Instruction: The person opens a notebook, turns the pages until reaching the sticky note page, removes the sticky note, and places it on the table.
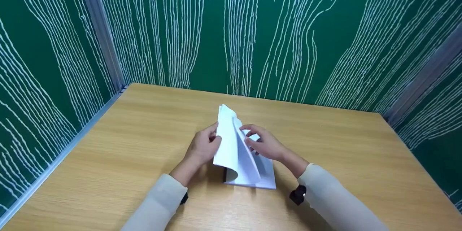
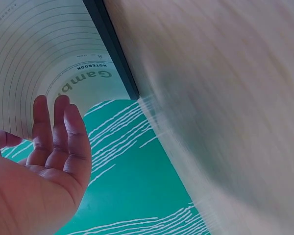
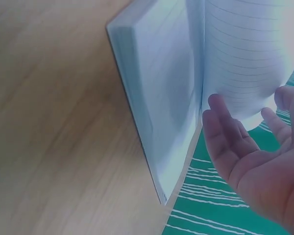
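A notebook (image 1: pixel 267 177) with white lined pages stands partly opened on the wooden table. Its lifted pages (image 1: pixel 227 140) curve up to the left, and "Gambol"-like lettering with the word NOTEBOOK shows on a page in the left wrist view. My left hand (image 1: pixel 205 146) grips these lifted pages at their left edge, thumb on the near face and fingers behind. On the other side, my right hand (image 1: pixel 265 142) has its fingertips at a loose page (image 1: pixel 247 160), with thumb and fingers spread apart. Lined paper (image 3: pixel 245 58) rises before those fingers in the right wrist view.
The wooden table (image 1: pixel 144 126) reaches back to green walls (image 1: pixel 209 43) with white wavy lines. Grey posts (image 1: pixel 103 32) stand at the corners. A dark device (image 1: pixel 298 195) sits at the right wrist, below a light sleeve.
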